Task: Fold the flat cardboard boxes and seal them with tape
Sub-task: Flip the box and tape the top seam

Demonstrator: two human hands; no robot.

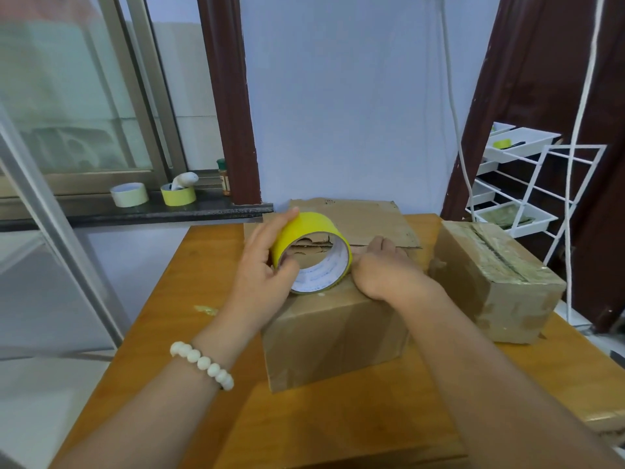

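While my left hand (267,265) grips the yellow tape roll (311,253) on the folded box (334,330) at the table's middle, my right hand (382,269) lies flat, holding nothing; I judge sealing underway, next pulling tape along the seam.

A brown cardboard box (334,336) sits in the middle of the wooden table (189,299), folded up into shape. A yellow tape roll (311,252) stands tilted on top of it. Flat cardboard (365,221) lies at the table's far edge, behind the box. A second box (493,282), already taped shut, sits on the table's right side.
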